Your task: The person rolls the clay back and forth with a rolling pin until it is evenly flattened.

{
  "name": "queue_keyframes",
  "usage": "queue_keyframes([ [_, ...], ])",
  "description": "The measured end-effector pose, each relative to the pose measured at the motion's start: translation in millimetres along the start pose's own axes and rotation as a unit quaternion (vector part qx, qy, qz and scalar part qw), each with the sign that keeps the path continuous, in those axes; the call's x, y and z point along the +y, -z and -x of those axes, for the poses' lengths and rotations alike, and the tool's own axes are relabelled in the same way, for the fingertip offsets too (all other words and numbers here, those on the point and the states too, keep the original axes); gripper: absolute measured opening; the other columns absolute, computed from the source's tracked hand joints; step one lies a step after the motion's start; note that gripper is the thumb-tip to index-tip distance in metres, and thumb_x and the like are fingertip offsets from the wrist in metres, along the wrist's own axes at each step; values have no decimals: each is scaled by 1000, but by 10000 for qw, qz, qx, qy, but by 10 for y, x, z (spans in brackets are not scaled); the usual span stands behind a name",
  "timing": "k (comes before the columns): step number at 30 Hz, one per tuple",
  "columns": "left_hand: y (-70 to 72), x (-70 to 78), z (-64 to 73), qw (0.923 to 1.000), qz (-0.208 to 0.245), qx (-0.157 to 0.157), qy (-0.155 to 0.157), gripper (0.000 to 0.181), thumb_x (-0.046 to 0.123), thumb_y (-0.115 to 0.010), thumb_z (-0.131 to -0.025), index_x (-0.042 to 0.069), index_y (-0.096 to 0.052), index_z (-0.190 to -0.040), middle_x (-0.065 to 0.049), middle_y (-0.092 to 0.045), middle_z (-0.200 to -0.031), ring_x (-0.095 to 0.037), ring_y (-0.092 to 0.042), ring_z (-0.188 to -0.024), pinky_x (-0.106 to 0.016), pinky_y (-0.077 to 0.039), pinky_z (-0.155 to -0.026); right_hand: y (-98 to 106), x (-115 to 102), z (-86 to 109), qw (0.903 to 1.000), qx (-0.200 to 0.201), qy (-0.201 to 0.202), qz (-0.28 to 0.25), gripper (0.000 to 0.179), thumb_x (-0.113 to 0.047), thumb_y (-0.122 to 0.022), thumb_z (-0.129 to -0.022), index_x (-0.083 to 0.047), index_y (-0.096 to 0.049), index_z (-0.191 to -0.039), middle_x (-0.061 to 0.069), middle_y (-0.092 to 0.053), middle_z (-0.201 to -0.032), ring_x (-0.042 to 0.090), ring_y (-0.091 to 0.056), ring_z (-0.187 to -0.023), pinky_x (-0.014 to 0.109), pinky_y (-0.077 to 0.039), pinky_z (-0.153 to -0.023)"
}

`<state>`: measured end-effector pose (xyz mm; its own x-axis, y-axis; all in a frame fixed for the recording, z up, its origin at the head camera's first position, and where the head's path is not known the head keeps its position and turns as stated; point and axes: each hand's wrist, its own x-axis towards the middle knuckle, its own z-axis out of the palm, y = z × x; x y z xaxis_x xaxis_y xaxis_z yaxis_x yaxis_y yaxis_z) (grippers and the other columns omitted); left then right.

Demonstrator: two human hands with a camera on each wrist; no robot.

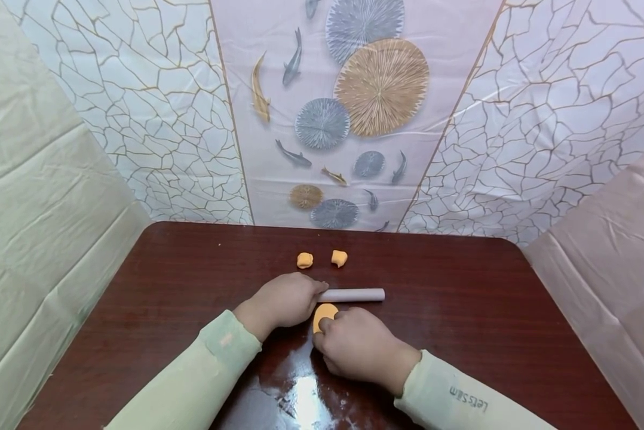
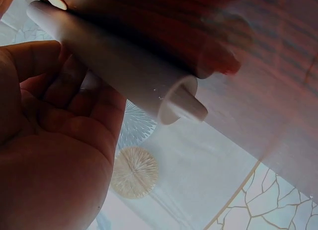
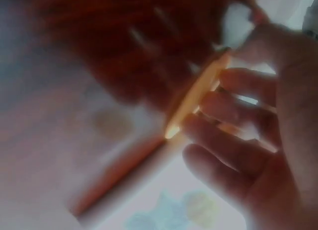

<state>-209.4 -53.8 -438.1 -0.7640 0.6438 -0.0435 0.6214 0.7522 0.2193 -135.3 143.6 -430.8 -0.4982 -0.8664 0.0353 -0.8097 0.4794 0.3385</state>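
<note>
My left hand (image 1: 285, 300) holds the left part of a white rolling pin (image 1: 356, 295) that lies crosswise on the table. In the left wrist view, the pin's barrel (image 2: 119, 66) runs past the curled fingers and ends in a short, narrow handle (image 2: 186, 104). Just in front of the pin, my right hand (image 1: 358, 345) pinches the edge of a flat, round piece of orange dough (image 1: 326, 311). The right wrist view is blurred, but it shows the dough disc (image 3: 198, 93) edge-on at the fingertips. Part of the disc is hidden behind the right hand.
Two small lumps of orange dough, a left one (image 1: 304, 260) and a right one (image 1: 339, 258), sit behind the pin. The dark red-brown table (image 1: 462, 298) is glossy and reflects light near its front. A patterned sheet (image 1: 311, 179) hangs behind its far edge.
</note>
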Motion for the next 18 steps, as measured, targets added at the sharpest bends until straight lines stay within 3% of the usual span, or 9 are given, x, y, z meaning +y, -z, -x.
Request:
queue_keyframes([
  [10,12,-2,-4,10000,6,24,-60,38,18,-58,-115,17,-75,-149,-4,-81,-140,-25,-79,-122,-45,-64,-104,-29,14,-25,9994,276,134,174,13,-28,-76,-100,-26,-78,-87,-7,-66,-74,13,-57,-55,33,-42,-49],
  [18,0,1,-19,10000,15,-24,-36,38,18,-59,-114,16,-76,-148,-5,-80,-140,-26,-78,-123,-46,-64,-104,-79,-30,-27,9981,439,83,418,8,-30,-78,-102,-26,-82,-95,-7,-67,-76,12,-57,-55,33,-44,-47],
])
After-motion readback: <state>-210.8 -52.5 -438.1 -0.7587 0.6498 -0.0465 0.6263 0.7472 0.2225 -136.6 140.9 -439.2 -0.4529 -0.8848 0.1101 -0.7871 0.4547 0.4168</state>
